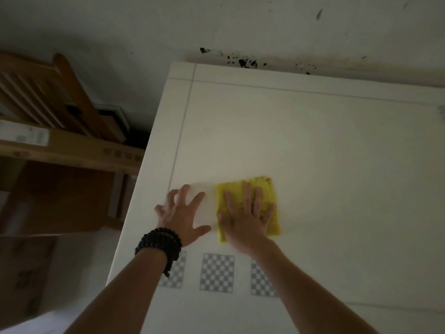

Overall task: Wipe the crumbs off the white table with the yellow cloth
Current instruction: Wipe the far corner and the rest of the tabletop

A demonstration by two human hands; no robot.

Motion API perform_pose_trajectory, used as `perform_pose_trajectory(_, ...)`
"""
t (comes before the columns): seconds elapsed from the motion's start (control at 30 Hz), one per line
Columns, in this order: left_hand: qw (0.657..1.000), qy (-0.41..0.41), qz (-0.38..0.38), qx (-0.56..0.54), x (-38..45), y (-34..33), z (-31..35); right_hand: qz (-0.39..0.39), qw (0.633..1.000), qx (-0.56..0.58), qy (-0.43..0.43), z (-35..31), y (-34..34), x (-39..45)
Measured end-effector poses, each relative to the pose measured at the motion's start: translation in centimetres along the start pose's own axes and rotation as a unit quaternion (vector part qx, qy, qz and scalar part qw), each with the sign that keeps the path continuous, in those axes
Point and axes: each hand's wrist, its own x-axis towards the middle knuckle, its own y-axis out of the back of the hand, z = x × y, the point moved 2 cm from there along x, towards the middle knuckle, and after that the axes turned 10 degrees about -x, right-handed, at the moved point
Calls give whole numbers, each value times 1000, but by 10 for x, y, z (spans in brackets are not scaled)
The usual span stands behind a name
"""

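Right grip: right hand [243,220] flat, fingers spread, palm pressing down on the folded square yellow cloth [269,196].
Left grip: left hand [181,213] beside it, fingers splayed and curled, holding nothing, beaded black bracelet [161,244] at the wrist.
Cloth: lying near the left edge of the white tabletop [313,141].
Near edge: three grey checkerboard patches [217,272].

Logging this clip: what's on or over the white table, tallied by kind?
Yellow cloth: 1
Checkered patches: 3
Hands, left hand and right hand: 2
Bead bracelet: 1
Total: 7
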Motion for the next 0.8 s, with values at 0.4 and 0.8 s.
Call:
perform_pose_trajectory(0.4, 1000, 14, -1, 10, -11, -12, -7, 11, 1000, 8, 14, -31, 9, -2)
perform_pose_trajectory(0.8, 1000, 12, -22, 7, -53, -11, -53, 19, 999, -18, 38, -24, 10, 10)
